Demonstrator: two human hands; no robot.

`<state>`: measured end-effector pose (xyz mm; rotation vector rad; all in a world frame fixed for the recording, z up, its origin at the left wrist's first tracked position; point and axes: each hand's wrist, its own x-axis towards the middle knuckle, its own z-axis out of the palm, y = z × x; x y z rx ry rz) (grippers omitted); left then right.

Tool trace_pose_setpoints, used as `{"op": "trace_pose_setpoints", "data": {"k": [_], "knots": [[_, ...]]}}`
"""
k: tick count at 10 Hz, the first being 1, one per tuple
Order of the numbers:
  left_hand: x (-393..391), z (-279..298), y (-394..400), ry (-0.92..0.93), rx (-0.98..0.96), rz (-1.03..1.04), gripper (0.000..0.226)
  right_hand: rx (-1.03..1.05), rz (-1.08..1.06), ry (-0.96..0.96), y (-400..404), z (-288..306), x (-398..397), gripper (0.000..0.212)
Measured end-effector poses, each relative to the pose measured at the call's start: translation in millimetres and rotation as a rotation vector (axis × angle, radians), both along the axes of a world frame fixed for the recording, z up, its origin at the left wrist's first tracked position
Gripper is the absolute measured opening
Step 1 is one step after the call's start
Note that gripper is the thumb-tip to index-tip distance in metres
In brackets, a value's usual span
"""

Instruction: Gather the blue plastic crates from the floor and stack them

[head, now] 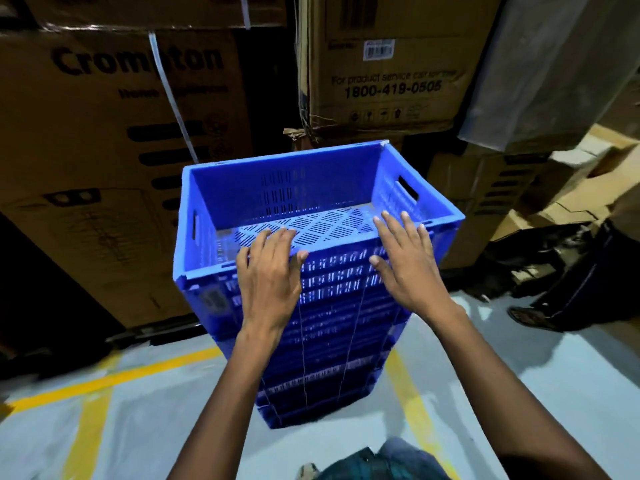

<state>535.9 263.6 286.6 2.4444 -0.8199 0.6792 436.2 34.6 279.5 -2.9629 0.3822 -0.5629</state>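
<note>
A tall stack of blue plastic crates point(329, 341) stands on the floor in front of me. The top crate point(277, 174) is empty, with a slotted bottom and handle cut-outs in its side walls. My left hand point(268, 271) lies over the near rim of the top crate, fingers curled across the edge and thumb on the outside wall. My right hand point(405, 258) rests flat against the same near rim further right, with the fingers spread and pointing into the crate. Neither hand lifts the crate.
Large brown cardboard boxes point(104, 150) rise close behind and left of the stack, with more boxes point(388, 64) behind right. Another person's leg and sandal point(533, 317) stand at the right. Yellow lines point(104, 379) mark the grey floor. My knee point(381, 462) shows at the bottom.
</note>
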Motion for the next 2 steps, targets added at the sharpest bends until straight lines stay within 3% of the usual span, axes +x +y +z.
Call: {"op": "trace_pose_setpoints", "data": {"k": [1,2], "knots": [[-26,-4,14,-0.008,-0.063,0.025,0.048,0.090,0.005,-0.077,15,2,-16,0.068],[-54,-3,23,-0.024,-0.102,0.028,0.058,0.190,0.014,-0.293,28,6,-34,0.060]]}}
